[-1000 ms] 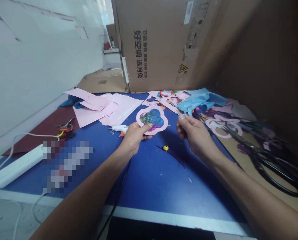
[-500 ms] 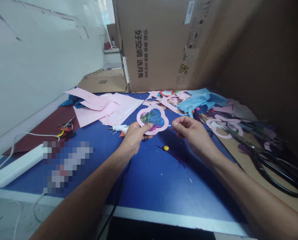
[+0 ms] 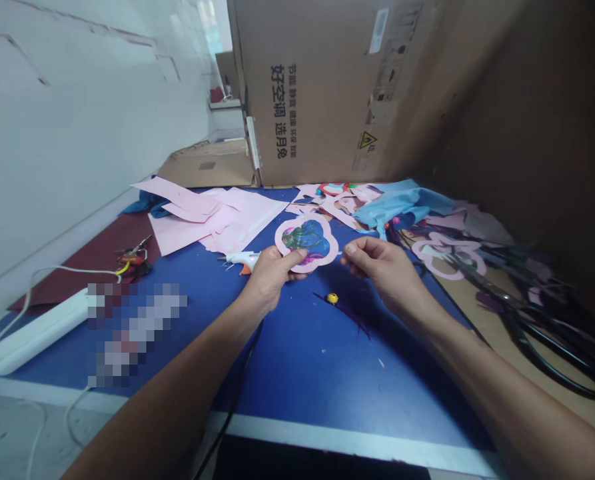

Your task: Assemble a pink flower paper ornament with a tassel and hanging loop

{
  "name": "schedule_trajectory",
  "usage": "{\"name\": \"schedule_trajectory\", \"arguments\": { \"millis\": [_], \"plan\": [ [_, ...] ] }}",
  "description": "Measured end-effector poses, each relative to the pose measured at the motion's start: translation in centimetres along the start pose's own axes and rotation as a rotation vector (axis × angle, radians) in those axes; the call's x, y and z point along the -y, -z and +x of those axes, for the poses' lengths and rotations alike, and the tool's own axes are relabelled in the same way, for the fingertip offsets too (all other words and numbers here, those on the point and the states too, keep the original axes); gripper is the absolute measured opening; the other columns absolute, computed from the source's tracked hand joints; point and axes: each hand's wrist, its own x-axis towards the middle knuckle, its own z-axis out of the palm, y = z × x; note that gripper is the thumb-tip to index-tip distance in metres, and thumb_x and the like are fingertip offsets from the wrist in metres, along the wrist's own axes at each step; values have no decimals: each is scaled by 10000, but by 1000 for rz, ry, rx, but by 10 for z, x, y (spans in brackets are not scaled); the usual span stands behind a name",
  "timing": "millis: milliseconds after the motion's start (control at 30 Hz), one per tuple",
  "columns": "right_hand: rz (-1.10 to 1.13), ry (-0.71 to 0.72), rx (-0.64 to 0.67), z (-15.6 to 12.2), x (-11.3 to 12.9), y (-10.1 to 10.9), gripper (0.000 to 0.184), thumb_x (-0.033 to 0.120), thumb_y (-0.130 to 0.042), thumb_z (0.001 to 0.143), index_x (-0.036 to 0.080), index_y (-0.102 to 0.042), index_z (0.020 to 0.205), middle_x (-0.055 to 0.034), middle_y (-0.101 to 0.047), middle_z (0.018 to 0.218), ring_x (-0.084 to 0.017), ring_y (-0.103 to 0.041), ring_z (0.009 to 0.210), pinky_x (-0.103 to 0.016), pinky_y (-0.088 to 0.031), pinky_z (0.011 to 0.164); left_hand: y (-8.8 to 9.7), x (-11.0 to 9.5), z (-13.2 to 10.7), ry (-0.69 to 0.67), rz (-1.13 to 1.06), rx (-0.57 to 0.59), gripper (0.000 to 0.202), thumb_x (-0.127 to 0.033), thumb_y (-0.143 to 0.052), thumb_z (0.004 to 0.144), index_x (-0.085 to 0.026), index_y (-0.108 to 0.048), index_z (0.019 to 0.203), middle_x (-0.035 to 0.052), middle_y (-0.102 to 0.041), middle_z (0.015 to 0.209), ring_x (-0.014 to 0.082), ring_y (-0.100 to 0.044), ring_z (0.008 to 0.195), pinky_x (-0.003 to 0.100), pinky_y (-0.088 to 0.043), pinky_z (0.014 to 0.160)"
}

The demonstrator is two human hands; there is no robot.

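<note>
My left hand [image 3: 271, 275] pinches the lower edge of a pink flower-shaped paper frame [image 3: 307, 241] with a blue and green picture in its middle, holding it just above the blue table mat [image 3: 297, 353]. My right hand [image 3: 380, 267] is beside the frame's right edge, thumb and forefinger pressed together on something too small to name. A small yellow bead with a dark purple strand [image 3: 333, 299] lies on the mat below the hands. A white hot glue gun [image 3: 240, 258] lies behind my left hand.
Pink paper sheets [image 3: 212, 217] and light blue cloth [image 3: 402, 200] lie at the back, before a large cardboard box [image 3: 327, 87]. Large black scissors [image 3: 552, 333] and pink cutouts [image 3: 447, 257] are at the right. A white power strip [image 3: 32, 333] and small snips [image 3: 132, 257] sit left.
My right hand moved left from near the blue cloth to the frame's right edge. The left hand and frame stayed nearly still.
</note>
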Motion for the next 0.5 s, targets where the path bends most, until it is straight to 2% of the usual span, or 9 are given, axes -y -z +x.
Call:
{"name": "schedule_trajectory", "arguments": {
  "millis": [200, 500],
  "plan": [
    [2, -20, -14, 0, 1, -1, 388, 571, -876, 780, 208, -755, 842, -66, -785, 824, -148, -581, 631, -283, -440, 581, 1, 1, 1, 6, -1, 8, 325, -375, -932, 747, -172, -845, 985, 116, -854, 1014, 197, -760, 776, 288, -568, 674],
    [11, -27, -18, -3, 5, -1, 161, 368, -803, 777, 219, -774, 830, -57, -786, 845, -156, -602, 662, -293, -459, 607, 0, 1, 0, 9, -1, 6, 284, -354, -914, 774, -180, -849, 989, 118, -855, 1026, 190, -756, 769, 287, -566, 672]
  ]
}}
